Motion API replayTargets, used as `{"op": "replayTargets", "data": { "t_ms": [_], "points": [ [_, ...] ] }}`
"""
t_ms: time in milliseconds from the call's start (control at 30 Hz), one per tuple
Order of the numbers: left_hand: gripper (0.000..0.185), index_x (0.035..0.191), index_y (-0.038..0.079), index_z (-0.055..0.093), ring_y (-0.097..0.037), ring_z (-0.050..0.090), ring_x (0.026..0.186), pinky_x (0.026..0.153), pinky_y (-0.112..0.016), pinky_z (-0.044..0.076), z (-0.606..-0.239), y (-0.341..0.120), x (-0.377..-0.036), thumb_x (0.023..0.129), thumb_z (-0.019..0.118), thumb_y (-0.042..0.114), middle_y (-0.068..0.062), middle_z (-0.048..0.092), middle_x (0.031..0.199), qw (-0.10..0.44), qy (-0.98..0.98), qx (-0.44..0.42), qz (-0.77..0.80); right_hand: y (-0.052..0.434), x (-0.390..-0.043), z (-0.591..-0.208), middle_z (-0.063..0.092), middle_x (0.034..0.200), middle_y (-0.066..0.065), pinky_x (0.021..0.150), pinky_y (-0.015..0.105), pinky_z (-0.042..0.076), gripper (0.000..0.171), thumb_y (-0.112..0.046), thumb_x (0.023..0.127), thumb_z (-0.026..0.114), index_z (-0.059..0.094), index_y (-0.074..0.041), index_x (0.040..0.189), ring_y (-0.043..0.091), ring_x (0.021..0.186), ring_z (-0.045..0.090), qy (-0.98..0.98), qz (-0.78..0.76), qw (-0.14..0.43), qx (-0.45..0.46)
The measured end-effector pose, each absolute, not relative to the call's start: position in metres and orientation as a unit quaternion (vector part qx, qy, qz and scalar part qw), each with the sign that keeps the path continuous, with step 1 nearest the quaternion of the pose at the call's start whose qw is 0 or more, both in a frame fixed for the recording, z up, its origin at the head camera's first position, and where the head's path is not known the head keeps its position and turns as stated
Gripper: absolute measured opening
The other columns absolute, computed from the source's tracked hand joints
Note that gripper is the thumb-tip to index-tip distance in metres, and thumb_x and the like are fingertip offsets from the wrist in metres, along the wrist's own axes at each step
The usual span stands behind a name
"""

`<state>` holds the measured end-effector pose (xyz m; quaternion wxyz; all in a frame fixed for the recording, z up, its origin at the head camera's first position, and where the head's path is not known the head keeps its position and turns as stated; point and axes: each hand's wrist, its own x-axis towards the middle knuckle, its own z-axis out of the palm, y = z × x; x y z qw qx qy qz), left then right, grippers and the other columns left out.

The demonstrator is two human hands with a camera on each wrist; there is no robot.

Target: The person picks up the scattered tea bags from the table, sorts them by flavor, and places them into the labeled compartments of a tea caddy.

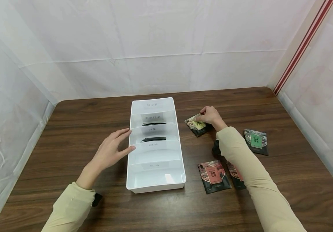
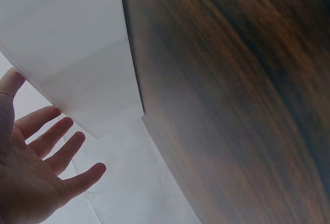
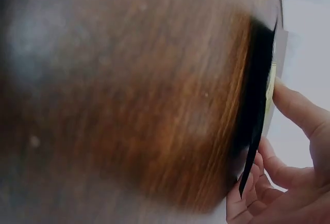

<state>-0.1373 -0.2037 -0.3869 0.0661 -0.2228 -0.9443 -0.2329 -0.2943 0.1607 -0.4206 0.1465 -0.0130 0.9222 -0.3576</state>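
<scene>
Brown wood-grain table: work apparently standing part done, packets lying both inside and outside the tray.
The right hand is pinching a flat black yellow-labelled packet right of the white plastic five-compartment tray; its long axis is running diagonally, patterned end pointing far-left. The left hand is spreading its fingers at the left rim. Two compartments are holding dark packets; one green-labelled packet and two red-labelled packets are apparently remaining.
</scene>
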Motion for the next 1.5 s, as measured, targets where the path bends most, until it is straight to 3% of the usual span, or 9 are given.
{"op": "replayTargets", "data": {
  "t_ms": [400, 700, 800, 867, 933, 1000, 1233, 1400, 1500],
  "points": [
    [0.060, 0.126, -0.003, 0.046, -0.033, 0.037, 0.116, 0.090, -0.051, 0.030, -0.386, -0.204, -0.137, 0.080, 0.065, 0.030, -0.017, 0.042, 0.129, 0.069, -0.944, -0.223, -0.232, 0.158, -0.292, -0.415, 0.047, 0.119, 0.015, 0.080, 0.049, 0.035, 0.055, -0.039, 0.077, 0.064, 0.050, -0.005, 0.117, 0.033, 0.103, 0.044, 0.954, -0.256, 0.154, 0.013],
    [0.060, 0.125, -0.005, 0.046, -0.033, 0.037, 0.116, 0.090, -0.051, 0.031, -0.385, -0.204, -0.138, 0.080, 0.066, 0.028, -0.018, 0.042, 0.128, 0.071, -0.944, -0.224, -0.230, 0.158, -0.289, -0.409, 0.045, 0.122, 0.016, 0.085, 0.051, 0.032, 0.053, -0.033, 0.078, 0.065, 0.050, -0.004, 0.119, 0.035, 0.108, 0.041, 0.950, -0.255, 0.179, 0.004],
    [0.059, 0.125, -0.005, 0.046, -0.033, 0.038, 0.116, 0.090, -0.051, 0.031, -0.385, -0.204, -0.139, 0.080, 0.066, 0.028, -0.018, 0.042, 0.128, 0.071, -0.944, -0.224, -0.230, 0.158, -0.288, -0.409, 0.051, 0.110, 0.012, 0.080, 0.048, 0.036, 0.039, -0.031, 0.077, 0.066, 0.056, -0.006, 0.106, 0.031, 0.097, 0.047, 0.949, -0.262, 0.175, 0.000],
    [0.060, 0.125, -0.004, 0.046, -0.033, 0.037, 0.116, 0.090, -0.051, 0.031, -0.385, -0.204, -0.139, 0.080, 0.066, 0.028, -0.017, 0.042, 0.128, 0.071, -0.945, -0.223, -0.230, 0.158, -0.288, -0.410, 0.053, 0.087, 0.008, 0.069, 0.041, 0.039, 0.025, -0.029, 0.078, 0.066, 0.057, -0.007, 0.085, 0.025, 0.076, 0.048, 0.945, -0.272, 0.179, -0.002],
    [0.060, 0.126, -0.004, 0.046, -0.033, 0.037, 0.116, 0.090, -0.050, 0.030, -0.386, -0.204, -0.139, 0.080, 0.066, 0.029, -0.017, 0.042, 0.128, 0.070, -0.945, -0.222, -0.231, 0.158, -0.288, -0.411, 0.046, 0.072, 0.004, 0.060, 0.035, 0.036, 0.024, -0.026, 0.078, 0.066, 0.052, -0.008, 0.072, 0.020, 0.063, 0.041, 0.942, -0.286, 0.179, -0.006],
    [0.060, 0.126, -0.004, 0.046, -0.033, 0.037, 0.116, 0.091, -0.050, 0.030, -0.386, -0.204, -0.138, 0.080, 0.066, 0.029, -0.017, 0.042, 0.128, 0.069, -0.945, -0.221, -0.231, 0.160, -0.289, -0.414, 0.044, 0.070, 0.004, 0.057, 0.031, 0.034, 0.024, -0.024, 0.078, 0.065, 0.051, -0.007, 0.070, 0.018, 0.061, 0.038, 0.935, -0.306, 0.181, -0.013],
    [0.060, 0.126, -0.004, 0.046, -0.033, 0.037, 0.116, 0.090, -0.051, 0.031, -0.386, -0.203, -0.139, 0.080, 0.066, 0.029, -0.018, 0.042, 0.128, 0.070, -0.945, -0.221, -0.229, 0.176, -0.292, -0.420, 0.054, 0.095, 0.014, 0.066, 0.033, 0.039, 0.025, -0.016, 0.082, 0.061, 0.060, 0.003, 0.097, 0.022, 0.076, 0.046, 0.896, -0.408, 0.173, -0.038],
    [0.060, 0.126, -0.004, 0.046, -0.033, 0.037, 0.116, 0.090, -0.051, 0.031, -0.386, -0.203, -0.138, 0.080, 0.066, 0.029, -0.017, 0.042, 0.128, 0.069, -0.945, -0.220, -0.230, 0.186, -0.293, -0.416, 0.048, 0.116, 0.020, 0.082, 0.040, 0.039, 0.033, -0.015, 0.085, 0.057, 0.056, 0.006, 0.110, 0.028, 0.096, 0.046, 0.880, -0.435, 0.183, -0.058],
    [0.060, 0.126, -0.004, 0.046, -0.033, 0.037, 0.116, 0.090, -0.051, 0.031, -0.386, -0.203, -0.138, 0.080, 0.066, 0.029, -0.017, 0.042, 0.128, 0.070, -0.945, -0.221, -0.230, 0.190, -0.292, -0.409, 0.050, 0.113, 0.020, 0.079, 0.038, 0.040, 0.033, -0.015, 0.086, 0.056, 0.055, 0.006, 0.111, 0.026, 0.093, 0.048, 0.876, -0.440, 0.181, -0.072]
  ]
}}
